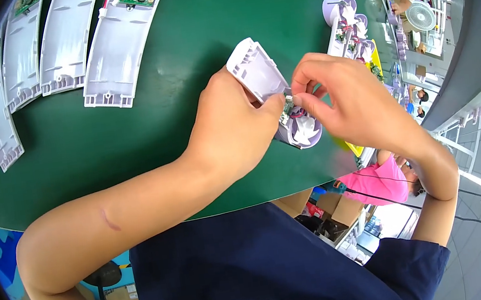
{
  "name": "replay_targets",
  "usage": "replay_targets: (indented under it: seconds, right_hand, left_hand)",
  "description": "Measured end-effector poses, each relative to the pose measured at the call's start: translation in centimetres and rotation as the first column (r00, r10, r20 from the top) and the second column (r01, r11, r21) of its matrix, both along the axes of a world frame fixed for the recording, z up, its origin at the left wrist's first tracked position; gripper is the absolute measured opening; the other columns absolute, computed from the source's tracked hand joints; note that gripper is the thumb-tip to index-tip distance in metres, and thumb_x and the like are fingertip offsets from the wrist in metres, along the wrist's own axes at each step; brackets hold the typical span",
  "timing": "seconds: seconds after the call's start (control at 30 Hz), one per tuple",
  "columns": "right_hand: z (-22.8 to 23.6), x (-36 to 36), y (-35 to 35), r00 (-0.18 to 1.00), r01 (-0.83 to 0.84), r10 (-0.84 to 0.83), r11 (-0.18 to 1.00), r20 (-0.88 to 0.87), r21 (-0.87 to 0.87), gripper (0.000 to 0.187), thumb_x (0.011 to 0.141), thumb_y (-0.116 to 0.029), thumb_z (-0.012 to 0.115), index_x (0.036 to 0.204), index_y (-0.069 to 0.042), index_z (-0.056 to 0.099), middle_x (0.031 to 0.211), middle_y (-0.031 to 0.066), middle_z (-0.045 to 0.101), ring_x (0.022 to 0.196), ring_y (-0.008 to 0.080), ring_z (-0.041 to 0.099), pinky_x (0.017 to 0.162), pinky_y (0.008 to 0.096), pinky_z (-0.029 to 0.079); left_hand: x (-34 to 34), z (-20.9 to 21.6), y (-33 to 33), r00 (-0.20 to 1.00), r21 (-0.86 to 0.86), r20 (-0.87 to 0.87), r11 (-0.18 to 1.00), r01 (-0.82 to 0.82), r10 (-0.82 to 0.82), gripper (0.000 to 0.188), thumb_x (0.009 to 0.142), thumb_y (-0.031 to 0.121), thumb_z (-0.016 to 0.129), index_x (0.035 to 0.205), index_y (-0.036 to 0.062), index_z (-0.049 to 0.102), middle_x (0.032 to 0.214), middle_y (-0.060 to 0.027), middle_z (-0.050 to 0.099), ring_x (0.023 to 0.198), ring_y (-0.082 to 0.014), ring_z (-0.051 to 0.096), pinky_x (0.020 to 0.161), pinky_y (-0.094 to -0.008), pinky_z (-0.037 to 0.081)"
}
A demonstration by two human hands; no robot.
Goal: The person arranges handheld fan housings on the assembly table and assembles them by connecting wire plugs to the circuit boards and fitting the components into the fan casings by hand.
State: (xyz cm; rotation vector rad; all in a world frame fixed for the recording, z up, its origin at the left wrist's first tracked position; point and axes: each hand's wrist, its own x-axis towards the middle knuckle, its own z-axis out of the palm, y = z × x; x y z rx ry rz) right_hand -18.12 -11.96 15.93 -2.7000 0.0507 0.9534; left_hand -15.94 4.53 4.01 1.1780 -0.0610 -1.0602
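My left hand (pixel 227 121) is wrapped round a pale lavender plastic housing half (pixel 259 71), held tilted above the green table. A small green circuit board (pixel 285 111) with thin wires sits inside its lower part. Below the board, a white fan wheel (pixel 306 131) lies in the rounded end. My left thumb presses beside the board. Thumb and forefinger of my right hand (pixel 347 92) are pinched at the board's right edge, by a small white part. Whatever is between those fingertips is too small to make out.
Several similar housing halves (pixel 118 51) with green boards lie at the far left of the green table (pixel 179 55). More housings with fans (pixel 352 29) line its right side, by a yellow piece (pixel 375 59). A blue-tipped tool (pixel 333 187) hangs at the near edge. People sit beyond.
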Motion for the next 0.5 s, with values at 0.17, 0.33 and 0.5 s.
replay_targets:
  seconds: [0.17, 0.33, 0.5]
  right_hand:
    - [0.5, -1.2, 0.0, 0.983, -0.066, 0.061, 0.997, 0.170, 0.026, 0.011, 0.093, -0.011, 0.069, 0.093, -0.001, 0.065, 0.092, 0.0191, 0.066, 0.088, 0.0402, 0.068, 0.074, 0.0479, 0.054]
    - [-1.1, -7.2, -2.4, 0.912, 0.262, -0.305, 0.948, 0.273, 0.184, 0.039, 0.078, 0.001, 0.075, 0.116, -0.004, 0.065, 0.117, 0.0179, 0.065, 0.106, 0.0398, 0.066, 0.093, 0.0430, 0.054]
    - [-1.4, -8.3, 0.3, 0.929, 0.032, -0.013, 0.999, 0.369, -0.044, 0.070, 0.086, -0.030, 0.084, 0.141, 0.000, 0.054, 0.137, 0.0268, 0.059, 0.126, 0.0467, 0.056, 0.108, 0.0507, 0.046]
  left_hand:
    - [0.0, 1.7, 0.7, 0.988, 0.102, 0.152, 0.994, -0.042, 0.026, 0.021, 0.080, 0.009, 0.080, 0.094, -0.0025, 0.070, 0.090, -0.0187, 0.075, 0.083, -0.0320, 0.075, 0.071, -0.0445, 0.058]
    - [-3.3, -2.5, -4.1, 0.991, -0.166, 0.082, 0.982, -0.091, 0.106, 0.042, 0.084, 0.008, 0.076, 0.123, -0.0013, 0.066, 0.109, -0.0142, 0.073, 0.102, -0.0252, 0.070, 0.093, -0.0408, 0.057]
    - [-2.4, -2.0, -2.6, 0.978, -0.120, 0.012, 0.972, -0.204, 0.207, 0.034, 0.095, 0.018, 0.074, 0.119, -0.0046, 0.065, 0.109, -0.0136, 0.072, 0.098, -0.0189, 0.069, 0.083, -0.0348, 0.057]
